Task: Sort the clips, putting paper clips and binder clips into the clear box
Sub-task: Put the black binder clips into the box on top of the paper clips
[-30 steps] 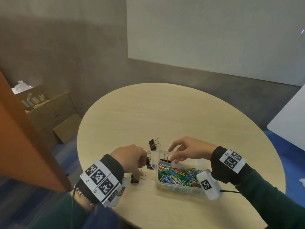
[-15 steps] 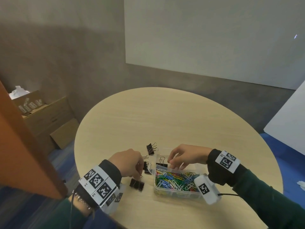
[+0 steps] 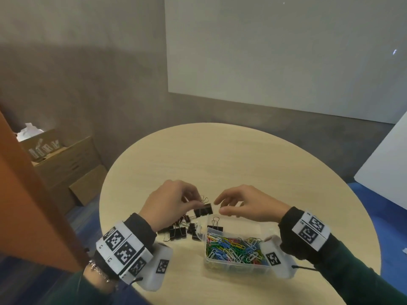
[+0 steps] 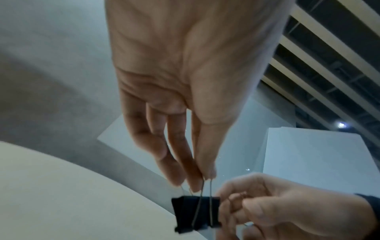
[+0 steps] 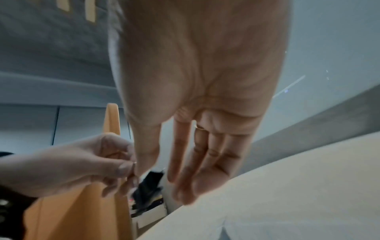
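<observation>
In the head view my left hand (image 3: 198, 202) hangs above the table and pinches the wire handles of a black binder clip (image 3: 203, 211). The left wrist view shows that clip (image 4: 196, 214) dangling from my left fingertips (image 4: 193, 183). Just right of it my right hand (image 3: 219, 206) is empty, with relaxed fingers. Whether they touch the clip I cannot tell. Below stands the clear box (image 3: 237, 270), full of coloured paper clips (image 3: 235, 247), with one binder clip (image 3: 215, 226) at its far left corner. Several more binder clips (image 3: 178, 231) lie left of the box.
The round pale wooden table (image 3: 220, 161) is bare beyond my hands. An orange panel (image 3: 28, 205) rises close on the left. Cardboard boxes (image 3: 66, 164) sit on the floor past it, and a white board (image 3: 387, 179) leans at the right.
My left hand has risen from the pile on the table with a binder clip and moved right. My right hand has lifted out of the box and moved toward that clip.
</observation>
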